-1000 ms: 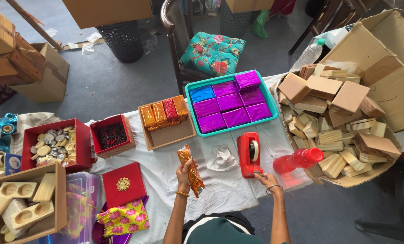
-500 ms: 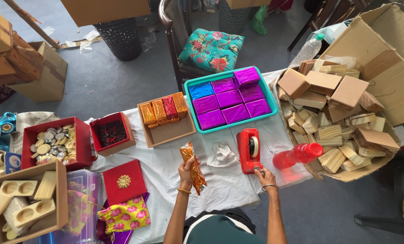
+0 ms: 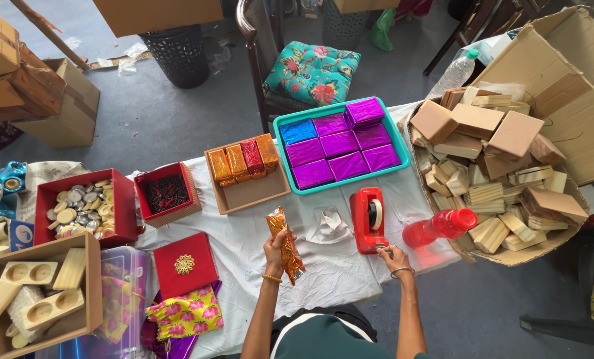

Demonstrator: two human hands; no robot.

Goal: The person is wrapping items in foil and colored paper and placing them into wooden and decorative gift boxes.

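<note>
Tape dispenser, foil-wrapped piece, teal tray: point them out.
red tape dispenser (image 3: 369, 223), head view, red body left of the roll.
orange foil-wrapped piece (image 3: 285, 242), head view, mid-length.
teal tray (image 3: 281, 123), head view, left rim corner.

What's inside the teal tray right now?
The teal tray holds foil-wrapped blocks: one blue, the rest purple, one purple stacked on top at the back. Anything beneath them is covered.

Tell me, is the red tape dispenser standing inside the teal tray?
No, the red tape dispenser stands on the white tablecloth in front of the teal tray, with the right hand at its near end.
</note>
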